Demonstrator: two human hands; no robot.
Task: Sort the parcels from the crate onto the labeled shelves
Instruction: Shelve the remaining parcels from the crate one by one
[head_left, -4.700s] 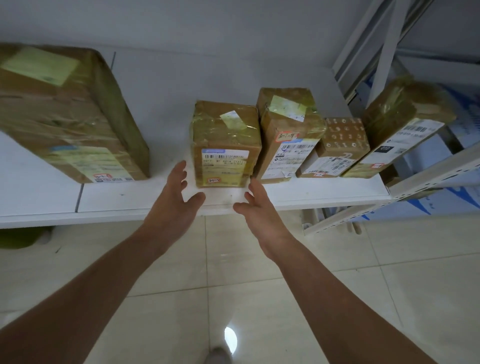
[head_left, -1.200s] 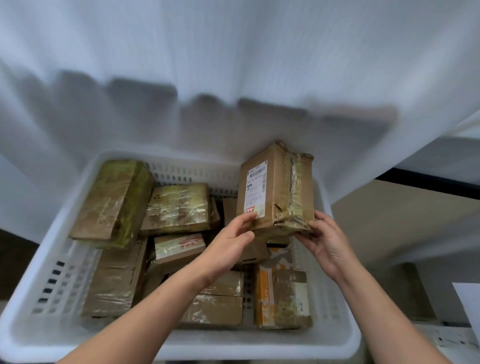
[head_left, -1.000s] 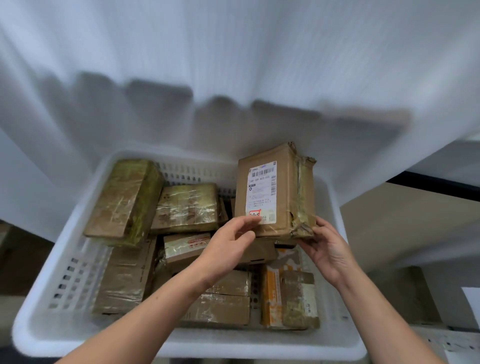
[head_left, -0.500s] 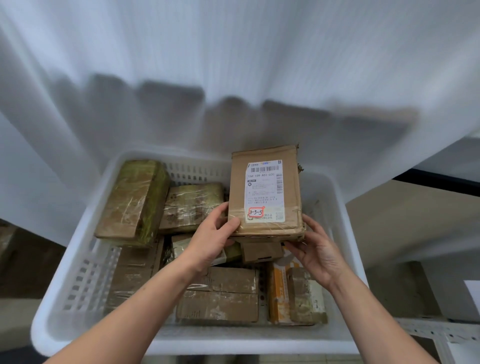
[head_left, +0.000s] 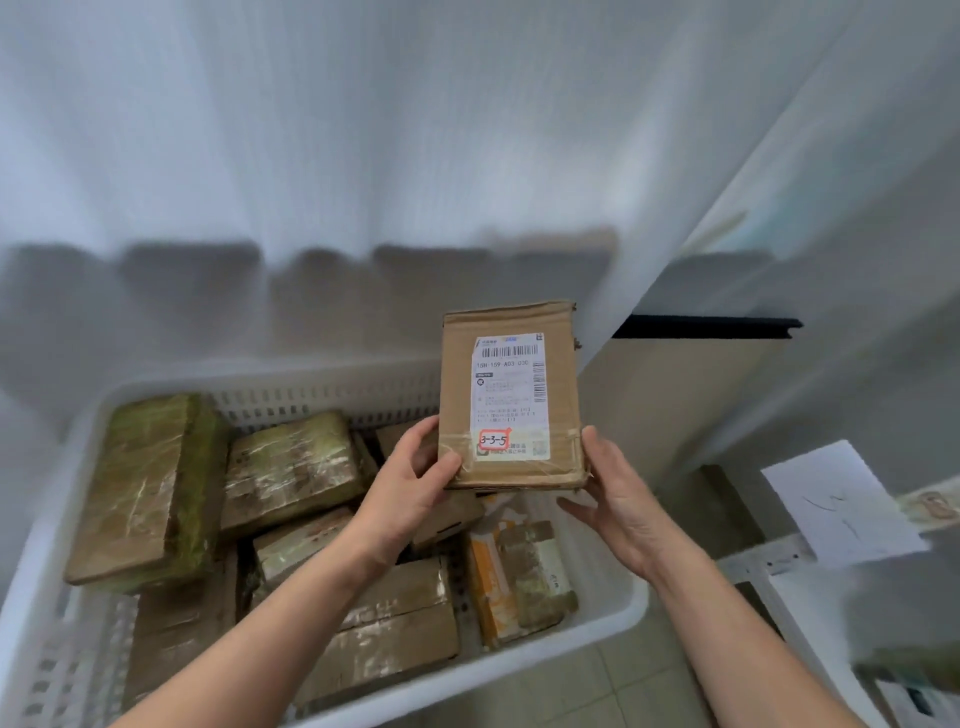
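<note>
One cardboard parcel (head_left: 511, 395) is held upright above the far right part of the white crate (head_left: 597, 618), clear of the contents below; its printed label faces the person, with "3-3-5" handwritten in a red ring (head_left: 493, 440) near the bottom edge. The left hand (head_left: 410, 480) grips the lower left corner, thumb on the front face, fingers behind; the right hand (head_left: 613, 488) holds the lower right corner, thumb against the side edge, fingers curled underneath. In the crate lie further taped parcels: a large green-tinted parcel (head_left: 145, 483) at the left, an orange parcel (head_left: 519, 571) at the right. A white drape (head_left: 363, 156) hangs behind; a paper sheet (head_left: 841, 504) shows at the far right.
</note>
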